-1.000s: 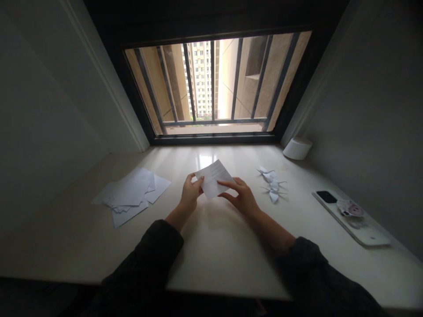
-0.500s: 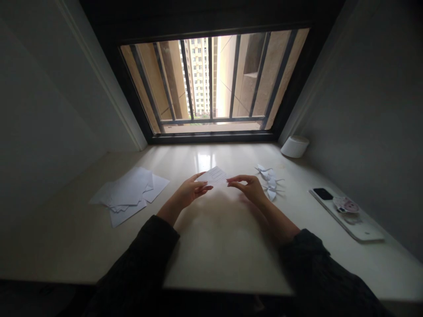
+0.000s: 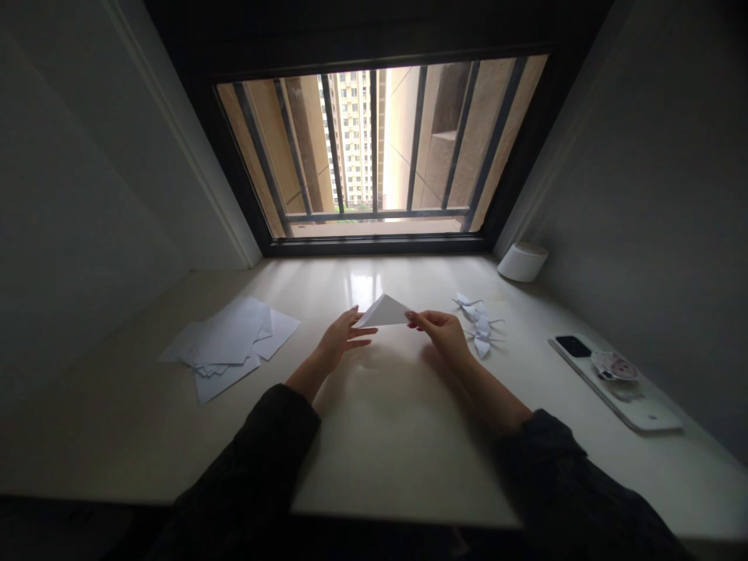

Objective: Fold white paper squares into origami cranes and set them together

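A small white sheet of paper (image 3: 384, 312), showing as a triangle with its peak toward the window, is held just above the tabletop. The right corner is pinched between the thumb and fingers of my right hand (image 3: 441, 331). At the left corner, my left hand (image 3: 336, 343) has the paper between thumb and index finger, its other fingers stretched out below. Just right of my right hand lie several folded paper cranes (image 3: 480, 323) in a row.
A loose stack of white paper sheets (image 3: 227, 335) lies on the left of the pale tabletop (image 3: 397, 436). To the right are a phone (image 3: 619, 382) with a round grip on its back and a white cylindrical object (image 3: 523, 262). A barred window (image 3: 374, 140) is behind.
The sheet, showing printed lines before, now appears as a plain white triangle. My left fingers have spread and shifted slightly left. My right hand still pinches the right corner.
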Demonstrator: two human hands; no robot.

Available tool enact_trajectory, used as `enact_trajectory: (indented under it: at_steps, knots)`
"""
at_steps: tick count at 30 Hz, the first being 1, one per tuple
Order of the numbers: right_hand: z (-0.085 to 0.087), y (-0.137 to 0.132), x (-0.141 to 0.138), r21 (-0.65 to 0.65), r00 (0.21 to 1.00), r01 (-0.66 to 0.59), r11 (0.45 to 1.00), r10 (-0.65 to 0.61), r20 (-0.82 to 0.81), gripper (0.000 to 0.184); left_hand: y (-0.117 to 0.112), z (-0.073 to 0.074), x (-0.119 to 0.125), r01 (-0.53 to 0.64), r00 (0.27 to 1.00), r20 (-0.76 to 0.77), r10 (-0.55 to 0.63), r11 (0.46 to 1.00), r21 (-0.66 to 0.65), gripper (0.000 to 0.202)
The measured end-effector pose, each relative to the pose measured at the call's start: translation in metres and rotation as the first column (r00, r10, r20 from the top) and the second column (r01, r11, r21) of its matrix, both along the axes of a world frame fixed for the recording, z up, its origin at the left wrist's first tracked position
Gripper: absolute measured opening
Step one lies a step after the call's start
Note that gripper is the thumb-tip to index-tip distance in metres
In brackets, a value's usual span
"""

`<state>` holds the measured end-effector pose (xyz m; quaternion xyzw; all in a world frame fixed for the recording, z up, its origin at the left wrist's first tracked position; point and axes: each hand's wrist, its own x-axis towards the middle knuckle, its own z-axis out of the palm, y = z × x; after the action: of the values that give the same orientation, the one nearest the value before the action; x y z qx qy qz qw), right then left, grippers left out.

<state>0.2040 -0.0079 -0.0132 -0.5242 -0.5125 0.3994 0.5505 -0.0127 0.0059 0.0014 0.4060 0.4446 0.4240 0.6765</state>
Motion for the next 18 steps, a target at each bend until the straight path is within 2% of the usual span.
enact_trajectory:
  at_steps: [3,6,9,18]
  knots:
    - [0.001,-0.001,-0.001,-0.002,1.0,-0.01,1.0,0.01,0.005,0.035,-0.001,0.006,0.002,0.02,0.997,-0.07,-0.014,0.997,0.081,0.052]
    - [0.002,-0.003,-0.004,-0.013,0.999,-0.046,0.999,0.046,0.003,0.034,-0.006,0.012,0.006,0.027,0.992,-0.124,-0.001,0.978,0.207,0.051]
    - [0.004,-0.005,-0.007,-0.018,0.998,-0.06,0.998,0.06,-0.011,0.033,-0.012,0.014,0.011,0.014,0.986,-0.164,0.032,0.962,0.273,0.053]
    - [0.007,-0.008,-0.016,0.028,0.996,-0.039,0.999,0.041,-0.084,0.033,-0.017,0.006,0.02,-0.148,0.989,0.005,0.151,0.965,0.216,0.044]
